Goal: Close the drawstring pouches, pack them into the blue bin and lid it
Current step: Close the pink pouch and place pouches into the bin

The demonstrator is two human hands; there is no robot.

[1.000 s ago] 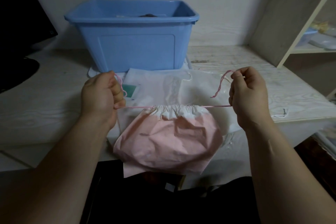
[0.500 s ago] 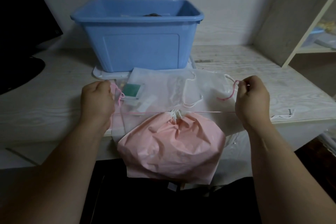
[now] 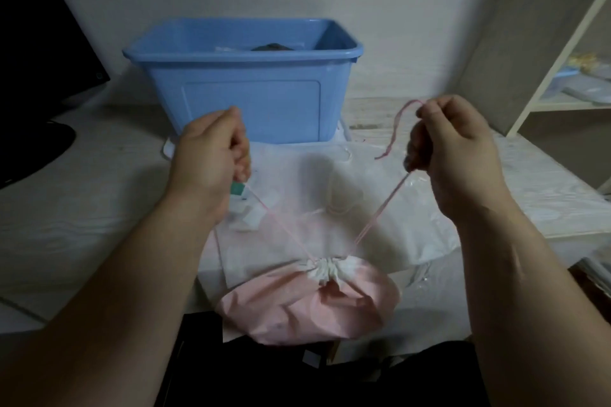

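Note:
A pink drawstring pouch (image 3: 307,307) hangs over the table's front edge, its white mouth (image 3: 325,269) gathered tight. Two pink cords run up from the mouth in a V. My left hand (image 3: 208,162) grips the left cord (image 3: 277,225), and my right hand (image 3: 459,149) pinches the right cord (image 3: 380,208), whose loose end curls above my fingers. The blue bin (image 3: 244,92) stands open behind my hands, with a dark item and some pale ones low inside. A white pouch (image 3: 357,192) lies flat on the table between the bin and the pink pouch.
A white lid edge (image 3: 168,149) shows under the bin's left side. A dark monitor (image 3: 43,43) stands at the far left. White shelving (image 3: 562,76) with pale items is at the right. A wall closes the back.
Both hands rose and moved inward, so the cords went from a flat horizontal line to a V. The pink pouch's mouth stays cinched and now hangs lower at the table edge.

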